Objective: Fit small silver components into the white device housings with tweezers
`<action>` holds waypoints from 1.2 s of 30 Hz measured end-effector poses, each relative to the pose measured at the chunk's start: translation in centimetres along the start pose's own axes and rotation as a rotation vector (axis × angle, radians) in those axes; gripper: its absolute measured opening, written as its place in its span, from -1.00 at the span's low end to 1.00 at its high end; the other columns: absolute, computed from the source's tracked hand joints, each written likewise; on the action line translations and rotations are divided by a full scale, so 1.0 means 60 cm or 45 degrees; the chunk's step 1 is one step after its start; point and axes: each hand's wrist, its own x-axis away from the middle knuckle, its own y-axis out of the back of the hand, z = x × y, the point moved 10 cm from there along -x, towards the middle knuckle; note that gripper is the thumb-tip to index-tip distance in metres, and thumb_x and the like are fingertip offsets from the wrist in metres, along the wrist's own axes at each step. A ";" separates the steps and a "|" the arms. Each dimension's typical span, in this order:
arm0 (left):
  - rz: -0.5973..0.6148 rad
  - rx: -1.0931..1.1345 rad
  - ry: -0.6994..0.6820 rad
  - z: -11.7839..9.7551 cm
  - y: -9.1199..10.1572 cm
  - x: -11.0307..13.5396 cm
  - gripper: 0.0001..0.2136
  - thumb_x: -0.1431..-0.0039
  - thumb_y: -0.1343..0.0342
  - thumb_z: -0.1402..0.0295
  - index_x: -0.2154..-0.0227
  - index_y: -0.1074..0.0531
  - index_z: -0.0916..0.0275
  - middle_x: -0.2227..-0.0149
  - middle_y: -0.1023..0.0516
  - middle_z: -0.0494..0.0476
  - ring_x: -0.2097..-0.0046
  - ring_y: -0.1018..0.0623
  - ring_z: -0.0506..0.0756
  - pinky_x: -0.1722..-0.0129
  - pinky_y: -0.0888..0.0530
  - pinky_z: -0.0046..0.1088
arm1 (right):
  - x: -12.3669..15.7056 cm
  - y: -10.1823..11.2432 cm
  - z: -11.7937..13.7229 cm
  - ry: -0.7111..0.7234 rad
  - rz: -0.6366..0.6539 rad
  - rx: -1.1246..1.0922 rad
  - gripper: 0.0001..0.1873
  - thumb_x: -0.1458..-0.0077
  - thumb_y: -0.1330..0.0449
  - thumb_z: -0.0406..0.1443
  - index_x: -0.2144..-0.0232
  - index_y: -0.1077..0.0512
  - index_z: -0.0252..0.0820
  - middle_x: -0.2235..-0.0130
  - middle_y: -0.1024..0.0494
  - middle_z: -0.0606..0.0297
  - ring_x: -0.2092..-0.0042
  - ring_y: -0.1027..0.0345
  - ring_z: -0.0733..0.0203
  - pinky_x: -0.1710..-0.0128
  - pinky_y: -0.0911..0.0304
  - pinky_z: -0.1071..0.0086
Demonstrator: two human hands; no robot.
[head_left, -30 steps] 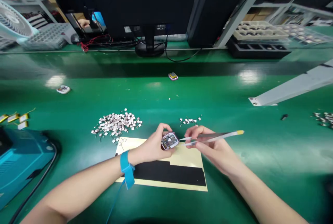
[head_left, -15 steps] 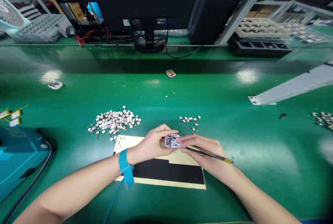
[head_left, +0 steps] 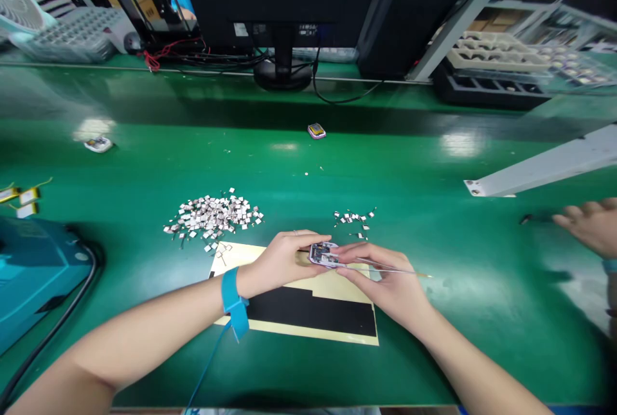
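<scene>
Step in hand (judged): fine tweezer work inside an open device [head_left: 322, 254], its inner parts facing up. Next move, as I read it, calls for a steady left hold and small, controlled travel of the tips, without pressing on the exposed parts.

Left hand [head_left: 284, 261]: curled, thumb and fingers closed about the device's near side, gripping it just above the sheet [head_left: 313, 312]. Strap [head_left: 234, 302] at that wrist.

Right hand [head_left: 385, 273]: fingers pinched on tweezers [head_left: 395, 270], fingertips at the device's right edge. Tweezer tips are too small and covered to read; cannot tell whether they grip anything.

Around: large heap of parts [head_left: 212, 216] beyond and left of the left hand; small cluster [head_left: 354, 217] just beyond the right. Co-worker's hand [head_left: 590, 225] well apart, off to the right.
</scene>
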 end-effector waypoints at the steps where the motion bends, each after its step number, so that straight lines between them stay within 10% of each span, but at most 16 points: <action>1: -0.020 0.002 -0.014 -0.002 0.003 0.000 -0.61 0.10 -0.22 0.37 0.14 -0.37 0.28 0.20 -0.48 0.18 0.22 -0.49 0.07 0.24 -0.45 -0.45 | 0.001 0.000 0.000 0.012 -0.001 0.009 -0.90 0.10 -0.24 -0.41 0.44 -0.41 -0.18 0.34 -0.55 0.26 0.25 -0.44 0.21 0.26 -0.39 0.39; 14: 0.041 0.143 -0.041 -0.014 0.002 -0.002 -0.89 0.05 -0.19 0.43 0.40 -0.44 0.29 0.13 -0.46 0.23 0.14 -0.49 0.08 0.17 -0.44 -0.44 | 0.034 -0.018 0.095 0.698 0.090 0.292 -0.67 0.12 -0.18 -0.60 0.27 -0.40 -0.26 0.25 -0.51 0.09 0.18 -0.39 0.15 0.22 -0.37 0.35; 23: 0.007 0.391 0.074 -0.010 0.007 -0.002 -0.84 0.05 -0.17 0.46 0.56 -0.25 0.31 0.10 -0.41 0.26 0.06 -0.43 0.11 0.16 -0.42 -0.42 | 0.007 0.022 0.022 0.103 -0.103 -0.105 -0.82 0.08 -0.21 -0.47 0.37 -0.39 -0.15 0.29 -0.45 0.23 0.21 -0.37 0.22 0.25 -0.37 0.36; 36: -0.079 0.427 -0.041 -0.020 0.018 0.005 -0.78 0.12 -0.23 0.45 0.38 -0.32 0.29 0.14 -0.43 0.23 0.10 -0.46 0.08 0.16 -0.45 -0.42 | 0.010 0.012 0.023 0.100 -0.116 -0.089 -0.78 0.11 -0.24 -0.47 0.36 -0.40 -0.12 0.31 -0.49 0.25 0.24 -0.39 0.20 0.26 -0.36 0.31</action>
